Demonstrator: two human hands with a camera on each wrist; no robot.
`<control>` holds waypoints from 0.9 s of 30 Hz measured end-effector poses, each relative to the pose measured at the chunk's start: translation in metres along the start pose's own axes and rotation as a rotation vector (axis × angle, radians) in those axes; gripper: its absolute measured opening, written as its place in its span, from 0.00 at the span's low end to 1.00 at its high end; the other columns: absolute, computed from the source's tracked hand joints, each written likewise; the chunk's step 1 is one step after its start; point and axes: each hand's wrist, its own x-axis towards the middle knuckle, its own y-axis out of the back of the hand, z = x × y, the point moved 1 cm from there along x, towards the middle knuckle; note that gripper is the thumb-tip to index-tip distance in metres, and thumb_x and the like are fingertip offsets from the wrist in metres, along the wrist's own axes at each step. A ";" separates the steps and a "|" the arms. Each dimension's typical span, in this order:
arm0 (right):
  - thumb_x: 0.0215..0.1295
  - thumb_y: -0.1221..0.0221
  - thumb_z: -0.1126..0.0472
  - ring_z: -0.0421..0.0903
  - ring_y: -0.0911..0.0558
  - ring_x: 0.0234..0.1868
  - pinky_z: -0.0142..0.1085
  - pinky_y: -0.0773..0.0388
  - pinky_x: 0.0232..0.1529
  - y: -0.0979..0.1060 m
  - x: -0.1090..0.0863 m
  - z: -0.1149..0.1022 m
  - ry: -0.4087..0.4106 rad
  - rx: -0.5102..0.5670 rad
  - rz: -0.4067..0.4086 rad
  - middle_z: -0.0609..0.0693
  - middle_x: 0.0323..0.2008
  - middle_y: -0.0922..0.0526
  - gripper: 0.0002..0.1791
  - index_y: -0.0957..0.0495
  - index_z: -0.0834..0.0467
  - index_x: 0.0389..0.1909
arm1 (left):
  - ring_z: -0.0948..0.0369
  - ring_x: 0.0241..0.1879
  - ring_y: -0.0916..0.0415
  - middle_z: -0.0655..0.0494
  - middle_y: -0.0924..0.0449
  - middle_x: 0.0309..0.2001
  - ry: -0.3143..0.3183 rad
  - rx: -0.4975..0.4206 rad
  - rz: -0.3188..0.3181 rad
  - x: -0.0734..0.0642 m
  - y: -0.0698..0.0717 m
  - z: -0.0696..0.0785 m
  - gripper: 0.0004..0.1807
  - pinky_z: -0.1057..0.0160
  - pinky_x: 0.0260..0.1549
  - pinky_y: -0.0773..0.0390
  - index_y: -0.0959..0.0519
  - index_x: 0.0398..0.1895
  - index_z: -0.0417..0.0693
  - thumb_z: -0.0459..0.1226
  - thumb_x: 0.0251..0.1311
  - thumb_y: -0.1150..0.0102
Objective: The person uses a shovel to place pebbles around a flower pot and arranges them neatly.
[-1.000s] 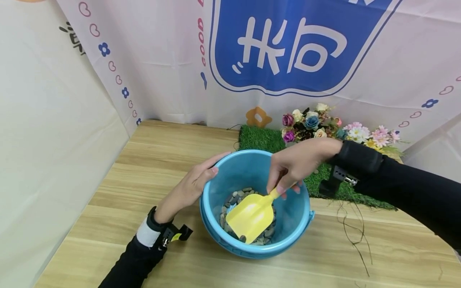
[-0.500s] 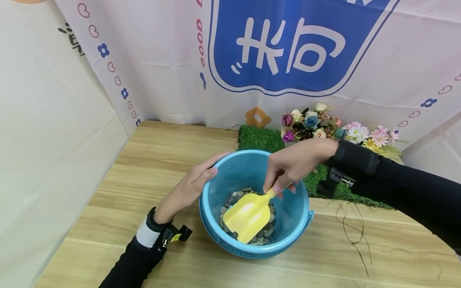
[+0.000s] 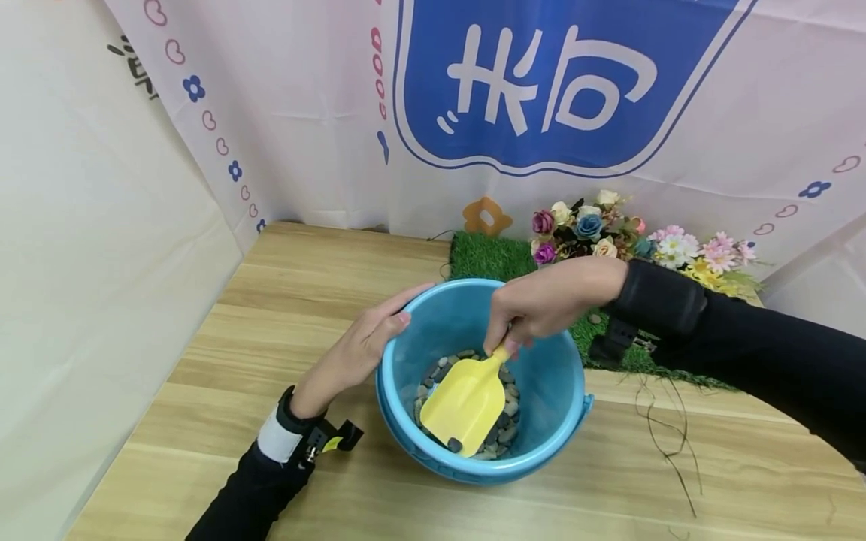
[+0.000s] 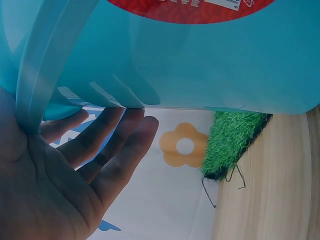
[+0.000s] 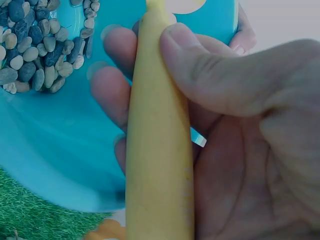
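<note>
A blue bucket (image 3: 476, 471) stands on the table with several grey and tan pebbles (image 3: 506, 432) across its bottom. My right hand (image 3: 551, 297) reaches over the far right rim and grips the handle of a yellow toy shovel (image 3: 460, 406). The shovel's blade slants down over the pebbles, a dark pebble (image 3: 455, 445) at its front edge. In the right wrist view, thumb and fingers wrap the yellow handle (image 5: 157, 140). My left hand (image 3: 355, 346) holds the bucket's left rim, thumb at the rim and fingers (image 4: 125, 155) along the outer wall.
Behind the bucket lies an artificial grass mat (image 3: 490, 255), with fake flowers (image 3: 588, 229) at the back right. Thin dark strands (image 3: 666, 443) lie on the wooden table (image 3: 271, 300) to the right. A printed cloth (image 3: 325, 135) hangs behind the table.
My right hand has shifted left and slightly down with the shovel, turning the blade a little inside the bucket. The left hand and bucket have stayed in place.
</note>
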 end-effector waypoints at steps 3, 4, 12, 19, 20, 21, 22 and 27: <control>0.77 0.48 0.69 0.36 0.38 0.25 0.30 0.34 0.30 -0.001 -0.005 0.001 -0.019 0.034 -0.007 0.43 0.24 0.32 0.17 0.28 0.53 0.25 | 0.47 0.58 0.22 0.47 0.35 0.72 0.001 -0.006 -0.001 0.001 -0.001 0.001 0.28 0.56 0.41 0.14 0.42 0.79 0.43 0.42 0.81 0.66; 0.77 0.48 0.69 0.37 0.37 0.25 0.30 0.33 0.31 -0.001 -0.006 0.002 -0.021 0.049 -0.010 0.44 0.25 0.32 0.17 0.28 0.53 0.25 | 0.47 0.58 0.22 0.47 0.34 0.72 0.001 -0.008 0.000 0.001 -0.001 0.001 0.28 0.56 0.40 0.14 0.42 0.79 0.44 0.42 0.81 0.66; 0.78 0.49 0.69 0.46 0.26 0.32 0.42 0.21 0.37 -0.002 -0.024 0.005 0.033 0.124 -0.013 0.46 0.30 0.22 0.14 0.20 0.52 0.34 | 0.46 0.58 0.23 0.46 0.34 0.72 0.000 -0.016 0.009 0.001 -0.001 0.003 0.28 0.55 0.39 0.13 0.41 0.79 0.46 0.42 0.80 0.65; 0.79 0.48 0.66 0.49 0.17 0.39 0.39 0.16 0.42 -0.004 -0.049 0.009 -0.010 0.167 0.041 0.43 0.40 0.14 0.16 0.15 0.51 0.55 | 0.46 0.58 0.23 0.46 0.34 0.72 0.003 -0.016 0.015 0.000 -0.001 0.001 0.28 0.54 0.39 0.13 0.41 0.80 0.48 0.42 0.81 0.65; 0.79 0.48 0.66 0.47 0.18 0.38 0.38 0.17 0.41 -0.005 -0.055 0.010 -0.015 0.165 0.056 0.43 0.39 0.14 0.16 0.15 0.50 0.55 | 0.45 0.58 0.23 0.45 0.35 0.72 0.003 -0.017 0.015 0.000 -0.001 0.001 0.28 0.54 0.39 0.13 0.41 0.80 0.47 0.42 0.81 0.65; 0.79 0.48 0.65 0.46 0.19 0.36 0.37 0.17 0.39 -0.005 -0.060 0.010 -0.021 0.158 0.074 0.43 0.38 0.14 0.16 0.14 0.49 0.55 | 0.46 0.58 0.23 0.46 0.35 0.72 0.004 -0.014 0.015 0.000 -0.001 0.001 0.28 0.54 0.39 0.13 0.41 0.80 0.47 0.42 0.81 0.65; 0.79 0.48 0.64 0.45 0.20 0.34 0.37 0.17 0.38 -0.007 -0.067 0.011 -0.023 0.153 0.094 0.43 0.37 0.14 0.16 0.14 0.49 0.55 | 0.46 0.58 0.22 0.46 0.35 0.72 0.008 -0.013 0.017 0.000 -0.001 0.001 0.28 0.54 0.39 0.13 0.41 0.80 0.48 0.42 0.81 0.65; 0.78 0.47 0.63 0.43 0.20 0.31 0.35 0.17 0.34 -0.017 -0.101 0.020 -0.084 0.155 0.211 0.42 0.36 0.15 0.17 0.17 0.52 0.60 | 0.44 0.56 0.21 0.44 0.35 0.72 0.012 -0.016 0.012 0.001 -0.001 0.002 0.29 0.54 0.37 0.13 0.42 0.80 0.43 0.42 0.81 0.65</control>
